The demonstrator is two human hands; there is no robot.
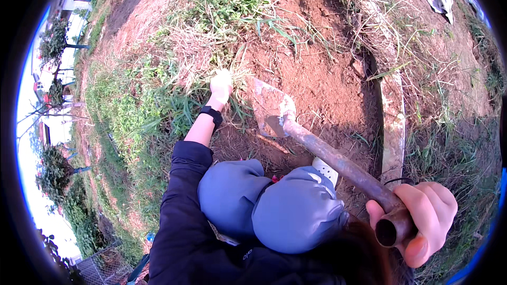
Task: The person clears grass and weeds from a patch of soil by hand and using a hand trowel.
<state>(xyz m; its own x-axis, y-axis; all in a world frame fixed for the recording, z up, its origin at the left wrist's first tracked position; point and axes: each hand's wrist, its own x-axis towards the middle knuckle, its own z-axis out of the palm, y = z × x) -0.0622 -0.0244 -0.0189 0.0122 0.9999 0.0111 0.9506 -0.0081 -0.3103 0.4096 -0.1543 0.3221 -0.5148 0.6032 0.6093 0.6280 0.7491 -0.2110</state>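
My right hand (pixel 430 214), at the lower right, is wrapped round the hollow end of a rusty metal pipe handle. That handle belongs to a spade (pixel 338 155) and slants away to the upper left. Its flat, soil-stained blade (pixel 272 106) lies on the reddish soil beside the weeds. My left hand (pixel 221 85) is closed in a fist at the edge of the weed patch, on a clump of grass (pixel 237 76) just left of the blade. Bright light washes out its fingers. A black band circles that wrist.
Loose reddish soil (pixel 317 76) spreads ahead of my bent knees (pixel 296 216). Right of it runs a raised concrete edging (pixel 392 121) with a dark gap along it. Green weeds (pixel 132 100) cover the left side. A pale cloth (pixel 438 1) lies at the far right.
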